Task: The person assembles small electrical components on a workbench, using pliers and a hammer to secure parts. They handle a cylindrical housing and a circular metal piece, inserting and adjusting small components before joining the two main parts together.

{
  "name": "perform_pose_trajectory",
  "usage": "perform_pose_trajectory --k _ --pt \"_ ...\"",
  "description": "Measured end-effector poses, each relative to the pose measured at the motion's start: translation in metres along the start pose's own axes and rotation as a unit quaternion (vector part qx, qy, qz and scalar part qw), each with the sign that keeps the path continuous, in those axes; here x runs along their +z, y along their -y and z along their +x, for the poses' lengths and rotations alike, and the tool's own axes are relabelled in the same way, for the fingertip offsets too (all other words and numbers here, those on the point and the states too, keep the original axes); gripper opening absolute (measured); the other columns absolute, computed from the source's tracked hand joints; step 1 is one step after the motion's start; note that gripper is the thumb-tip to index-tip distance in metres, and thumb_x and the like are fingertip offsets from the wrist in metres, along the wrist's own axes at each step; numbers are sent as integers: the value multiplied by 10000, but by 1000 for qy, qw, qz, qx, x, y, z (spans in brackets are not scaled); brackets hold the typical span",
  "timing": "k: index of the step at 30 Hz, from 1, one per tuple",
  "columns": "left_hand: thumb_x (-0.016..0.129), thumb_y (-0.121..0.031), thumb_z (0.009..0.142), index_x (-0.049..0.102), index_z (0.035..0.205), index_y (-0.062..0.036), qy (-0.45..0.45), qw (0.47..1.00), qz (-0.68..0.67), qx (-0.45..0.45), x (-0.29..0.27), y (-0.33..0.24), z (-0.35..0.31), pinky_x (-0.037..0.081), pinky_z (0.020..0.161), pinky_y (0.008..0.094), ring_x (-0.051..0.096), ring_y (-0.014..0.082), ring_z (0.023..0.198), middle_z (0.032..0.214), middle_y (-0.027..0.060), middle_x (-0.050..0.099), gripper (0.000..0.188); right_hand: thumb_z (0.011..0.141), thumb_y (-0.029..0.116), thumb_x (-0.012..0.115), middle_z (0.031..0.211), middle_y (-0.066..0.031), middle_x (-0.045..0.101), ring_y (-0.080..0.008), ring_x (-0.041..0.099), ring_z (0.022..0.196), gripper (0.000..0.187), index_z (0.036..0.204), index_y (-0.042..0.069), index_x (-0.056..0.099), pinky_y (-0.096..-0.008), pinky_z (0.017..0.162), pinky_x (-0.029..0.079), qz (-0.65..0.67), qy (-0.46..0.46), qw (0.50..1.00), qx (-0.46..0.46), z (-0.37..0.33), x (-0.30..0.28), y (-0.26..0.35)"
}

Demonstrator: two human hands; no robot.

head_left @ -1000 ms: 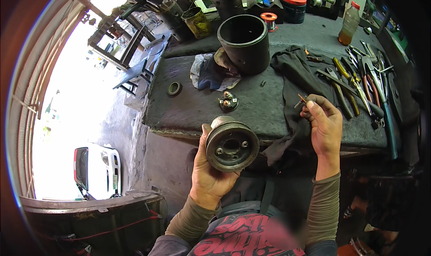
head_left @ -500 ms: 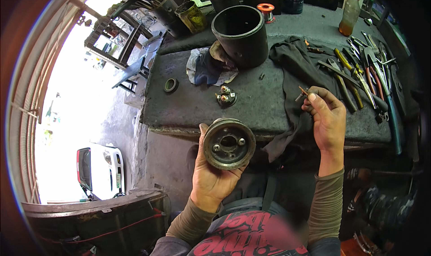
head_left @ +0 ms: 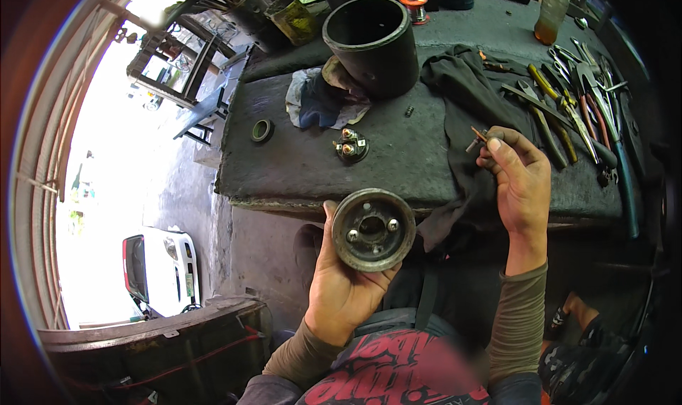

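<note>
My left hand (head_left: 339,298) is wrapped round a round dark metal housing (head_left: 374,263), held in front of the bench edge. Its open face is tilted up, showing two bright screw heads and a hole in the centre. Over the dark cloth (head_left: 458,92), my right hand (head_left: 522,181) pinches a small metal pin with a copper-coloured piece (head_left: 477,139). On the bench beyond the housing sits a round black terminal cap (head_left: 351,148) with two copper studs. A small coil spring (head_left: 409,110) lies between it and the cloth; a metal ring (head_left: 262,130) is to its left.
A thick black cylinder (head_left: 376,64) stands at the back beside a crumpled rag (head_left: 320,103). Pliers (head_left: 568,107) and other tools crowd the right side. Behind are a solder spool (head_left: 413,9) and a bottle (head_left: 551,14). Another person's leg (head_left: 586,313) shows at lower right.
The housing has moved slightly right, and its inside shows more fully. My right hand stays nearly still with the pin. The view has shifted a little; another person's leg shows more clearly at lower right.
</note>
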State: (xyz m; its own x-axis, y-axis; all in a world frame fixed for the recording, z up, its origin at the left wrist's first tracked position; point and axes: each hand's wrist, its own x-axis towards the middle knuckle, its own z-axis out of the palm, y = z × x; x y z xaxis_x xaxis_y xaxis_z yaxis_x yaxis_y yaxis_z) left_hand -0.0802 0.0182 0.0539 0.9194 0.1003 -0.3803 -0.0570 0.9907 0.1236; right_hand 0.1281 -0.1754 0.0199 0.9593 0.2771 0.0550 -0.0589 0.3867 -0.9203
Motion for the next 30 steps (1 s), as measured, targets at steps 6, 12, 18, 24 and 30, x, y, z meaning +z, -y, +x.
perform_pose_trajectory --k 6,12,18,24,30 --pt "566 -584 1128 672 1439 -163 -101 993 10 -60 -27 15 -26 548 1121 467 669 274 1318 1409 50 707 534 1017 97 779 1030 -86 763 -147 708 925 190 1121 -62 764 -311 876 578 8 1 1000 -3 1 6 1" --pt "507 -576 1157 670 1419 -146 -72 991 -33 -105 -67 33 -35 544 1121 439 663 233 1296 1392 49 705 528 1015 101 789 1072 -105 770 -169 725 957 216 1147 -68 763 -342 887 591 19 4 1000 2 0 0 2" --pt "495 -592 1156 675 1397 -151 -112 986 -22 -123 -74 36 -36 535 1088 425 663 232 1283 1386 52 707 534 1016 86 780 1090 -118 783 -175 732 962 218 1171 -67 767 -350 887 595 14 4 1000 0 3 -1 1" --pt "521 -603 1143 720 1330 -137 -192 974 12 -115 -62 38 -31 550 979 392 704 215 1172 1302 44 752 540 1011 80 783 1084 -117 785 -176 737 951 215 1170 -65 769 -344 884 595 11 -7 1000 3 3 -2 2" --pt "466 -585 1169 613 1483 -191 -125 984 1 -129 -86 32 -35 515 1162 481 619 252 1387 1511 58 634 525 1061 111 735 1155 -160 784 -189 745 1011 293 1276 -88 731 -338 915 619 -11 18 1000 0 5 -9 0"
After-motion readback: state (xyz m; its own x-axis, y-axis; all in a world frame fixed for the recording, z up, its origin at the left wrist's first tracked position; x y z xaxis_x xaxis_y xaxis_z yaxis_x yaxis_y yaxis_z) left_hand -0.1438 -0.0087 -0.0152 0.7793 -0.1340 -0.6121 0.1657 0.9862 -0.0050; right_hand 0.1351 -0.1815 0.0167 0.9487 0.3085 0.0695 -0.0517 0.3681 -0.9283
